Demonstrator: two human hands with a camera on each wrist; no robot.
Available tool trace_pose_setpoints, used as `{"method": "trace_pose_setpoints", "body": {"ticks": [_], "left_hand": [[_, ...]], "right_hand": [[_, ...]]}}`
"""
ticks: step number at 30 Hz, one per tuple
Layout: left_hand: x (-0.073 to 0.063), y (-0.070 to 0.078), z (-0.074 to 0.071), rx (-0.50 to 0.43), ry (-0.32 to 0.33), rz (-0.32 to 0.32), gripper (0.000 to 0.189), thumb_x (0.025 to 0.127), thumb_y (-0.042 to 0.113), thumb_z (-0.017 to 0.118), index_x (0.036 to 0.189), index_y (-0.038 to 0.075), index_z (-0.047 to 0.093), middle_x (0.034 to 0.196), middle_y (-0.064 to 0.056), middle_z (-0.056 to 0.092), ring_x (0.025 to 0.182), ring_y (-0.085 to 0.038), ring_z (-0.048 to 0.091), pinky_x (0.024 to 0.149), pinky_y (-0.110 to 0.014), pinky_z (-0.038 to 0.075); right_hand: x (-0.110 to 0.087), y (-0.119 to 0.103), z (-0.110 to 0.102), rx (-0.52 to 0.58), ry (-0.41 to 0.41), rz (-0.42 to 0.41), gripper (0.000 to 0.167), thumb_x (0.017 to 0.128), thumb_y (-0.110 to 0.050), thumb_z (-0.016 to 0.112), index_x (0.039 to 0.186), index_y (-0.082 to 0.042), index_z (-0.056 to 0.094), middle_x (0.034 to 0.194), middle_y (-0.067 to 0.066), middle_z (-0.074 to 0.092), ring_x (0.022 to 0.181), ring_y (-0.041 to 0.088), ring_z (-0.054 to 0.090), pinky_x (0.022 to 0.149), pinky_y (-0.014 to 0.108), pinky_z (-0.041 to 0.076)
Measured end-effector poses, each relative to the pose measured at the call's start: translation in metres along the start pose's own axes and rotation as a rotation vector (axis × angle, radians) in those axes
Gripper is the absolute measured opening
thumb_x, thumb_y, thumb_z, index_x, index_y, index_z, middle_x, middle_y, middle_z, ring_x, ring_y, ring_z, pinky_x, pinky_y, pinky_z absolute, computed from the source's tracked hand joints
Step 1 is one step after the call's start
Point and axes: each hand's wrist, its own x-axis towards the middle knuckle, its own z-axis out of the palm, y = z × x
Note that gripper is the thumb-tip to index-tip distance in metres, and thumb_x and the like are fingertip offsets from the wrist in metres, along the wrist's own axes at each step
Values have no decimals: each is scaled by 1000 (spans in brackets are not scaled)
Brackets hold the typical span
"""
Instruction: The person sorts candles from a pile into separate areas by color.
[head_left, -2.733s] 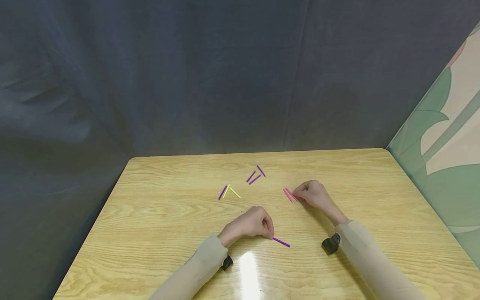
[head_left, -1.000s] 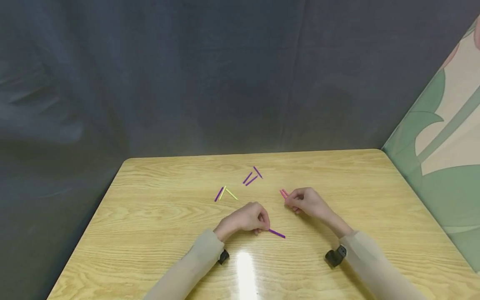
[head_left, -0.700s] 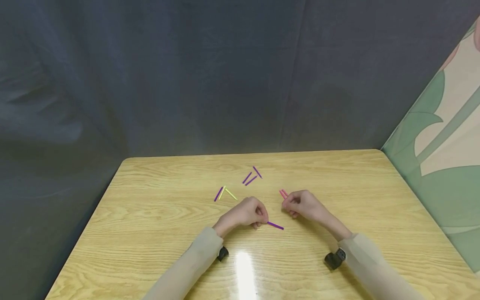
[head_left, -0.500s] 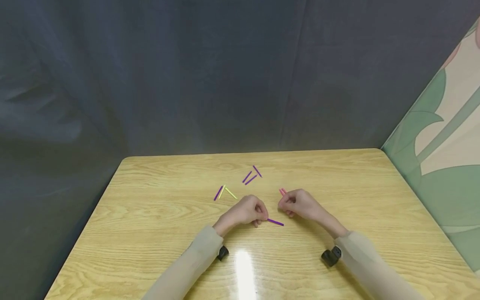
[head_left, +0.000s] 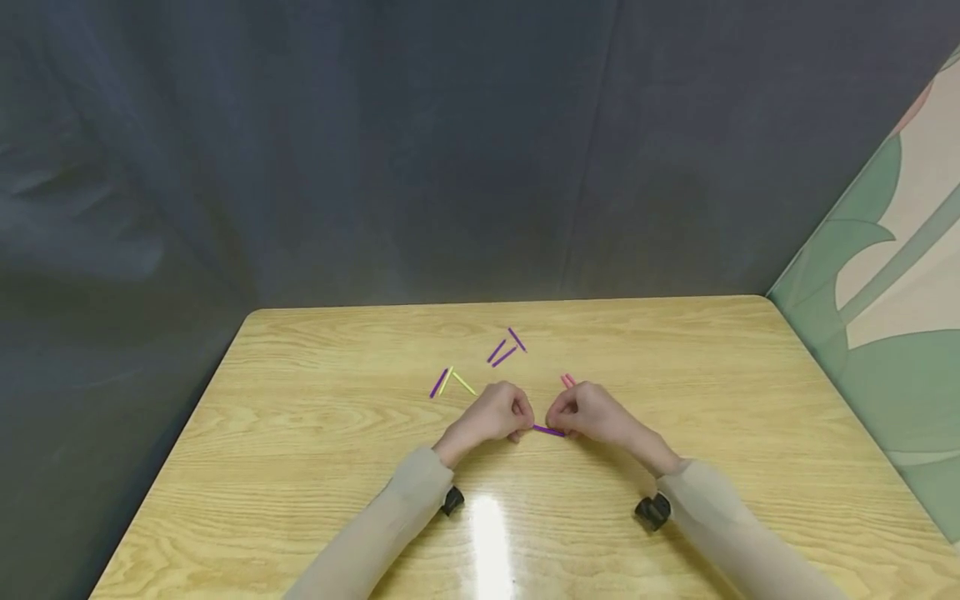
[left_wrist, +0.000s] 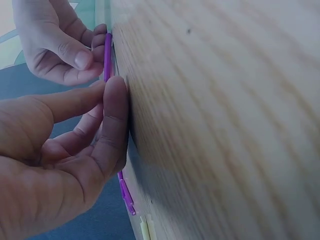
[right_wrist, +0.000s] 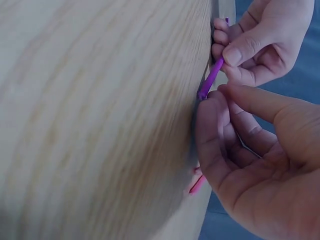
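Observation:
My left hand (head_left: 491,414) pinches one end of a thin purple stick (head_left: 548,430) between thumb and forefinger, low over the wooden table. From the right, my right hand (head_left: 592,410) comes in with fingers curled and the tips of thumb and forefinger close together. Those tips are right at the stick's free end (right_wrist: 203,94), which shows past the forefinger in the right wrist view; nothing shows between them. Two pink sticks (head_left: 567,381) lie just behind the right hand, partly hidden by it.
Several purple sticks (head_left: 504,357) lie at the back middle of the table (head_left: 315,433). Left of them, two yellow sticks (head_left: 464,383) lie beside another purple stick (head_left: 438,383). A dark curtain (head_left: 450,167) hangs behind the table, and a patterned panel (head_left: 907,275) stands on the right.
My right hand has moved left and toward me, from the pink sticks to the free end of the purple stick. My left hand has raised that stick farther back on the table.

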Motion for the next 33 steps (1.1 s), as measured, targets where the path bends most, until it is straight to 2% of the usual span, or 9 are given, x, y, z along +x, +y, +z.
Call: {"method": "trace_pose_setpoints", "body": {"ticks": [7, 14, 18, 20, 22, 24, 26, 29, 33], "left_hand": [[0, 2, 1, 5, 20, -12, 15, 83, -8, 64, 74, 2, 68, 62, -8, 63, 51, -18, 63, 49, -22, 52], [1, 5, 3, 59, 36, 3, 20, 79, -12, 56, 70, 3, 67, 57, -8, 62, 48, -16, 61, 44, -18, 46], [1, 6, 3, 58, 38, -16, 19, 79, -11, 57, 71, 3, 67, 58, -7, 62, 48, -16, 61, 45, -19, 48], [1, 6, 2, 52, 35, -28, 19, 80, -11, 57, 72, 2, 67, 58, -7, 62, 49, -17, 62, 45, -20, 49], [1, 7, 2, 50, 30, -37, 18, 80, -11, 57, 73, 2, 68, 59, -7, 63, 50, -17, 63, 46, -20, 50], [1, 7, 1, 50, 23, -43, 18, 81, -11, 57, 74, 2, 68, 60, -7, 63, 51, -18, 63, 47, -21, 50], [0, 8, 0, 43, 17, -48, 17, 82, -10, 57, 75, 1, 68, 61, -8, 63, 52, -18, 64, 48, -21, 51], [-1, 9, -1, 20, 7, -57, 17, 84, -10, 56, 76, 0, 68, 62, -8, 64, 53, -18, 64, 50, -23, 53], [-2, 9, -1, -22, -3, -64, 17, 86, -11, 54, 77, -2, 67, 64, -9, 63, 54, -16, 62, 52, -24, 55]], "right_hand": [[2, -4, 4, -102, -5, -15, 10, 83, 8, 64, 82, 2, 72, 74, 4, 69, 61, 9, 59, 53, 23, 53], [2, -8, 7, -164, 1, -58, 4, 81, 1, 72, 77, -1, 72, 69, -1, 68, 58, 3, 53, 52, 18, 47], [3, -10, 8, -193, -3, -48, 5, 80, -1, 75, 76, -2, 73, 67, -4, 67, 57, 2, 51, 54, 18, 45], [4, -10, 9, -211, -1, -48, 6, 80, -1, 75, 76, -3, 73, 66, -6, 66, 56, 1, 50, 59, 21, 46], [5, -10, 9, -232, 2, -60, 7, 80, 0, 75, 75, -5, 73, 65, -7, 66, 55, 1, 50, 71, 27, 49], [5, -9, 9, -242, 4, -71, 8, 79, 0, 74, 74, -6, 73, 65, -7, 66, 55, 1, 51, 72, 29, 50], [5, -9, 9, -236, 3, -72, 9, 79, 1, 74, 74, -6, 73, 65, -6, 66, 55, 2, 51, 71, 28, 50], [5, -8, 8, -218, -3, -64, 9, 80, 2, 72, 74, -4, 73, 66, -4, 66, 57, 3, 52, 54, 21, 48], [5, -7, 8, -212, -4, -58, 10, 80, 3, 71, 73, -4, 72, 64, -3, 66, 56, 3, 52, 51, 18, 45]]}}
